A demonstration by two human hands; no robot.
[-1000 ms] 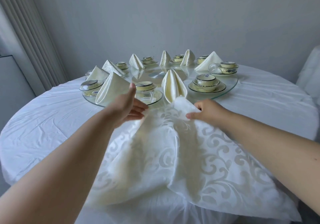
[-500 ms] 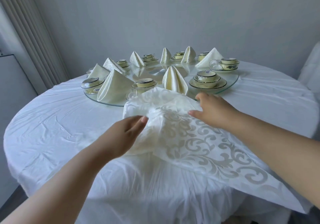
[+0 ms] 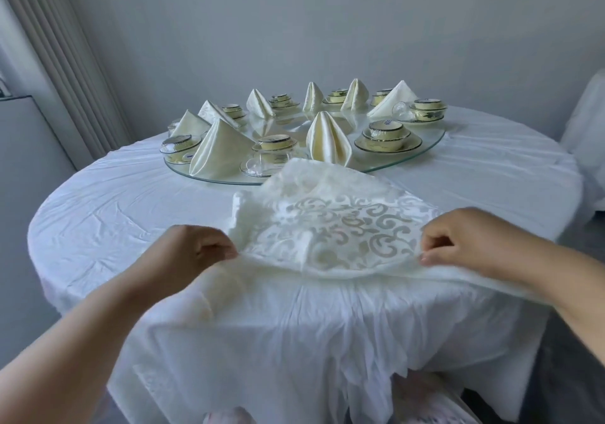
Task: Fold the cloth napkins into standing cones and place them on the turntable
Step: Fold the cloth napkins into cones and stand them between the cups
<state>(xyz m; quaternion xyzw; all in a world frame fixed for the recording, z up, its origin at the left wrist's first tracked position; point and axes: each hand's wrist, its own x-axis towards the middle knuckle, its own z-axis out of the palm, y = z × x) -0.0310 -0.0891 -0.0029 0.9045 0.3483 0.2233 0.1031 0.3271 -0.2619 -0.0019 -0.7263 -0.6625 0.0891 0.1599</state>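
A cream patterned cloth napkin lies spread on the near part of the table, its far corner reaching the glass turntable. My left hand pinches its near left edge with curled fingers. My right hand pinches its near right edge the same way. The near edge is stretched between both hands and lifted slightly. Several folded napkin cones stand on the turntable, such as one at the front centre and one at the front left.
Cream bowls on saucers and upturned glasses ring the turntable between the cones. The round table wears a white cloth hanging over its near edge. A white-covered chair stands at right, a curtain at left.
Both hands drew back from the napkin's far part toward me and took hold of its near edge. The napkin now lies flatter and more spread out.
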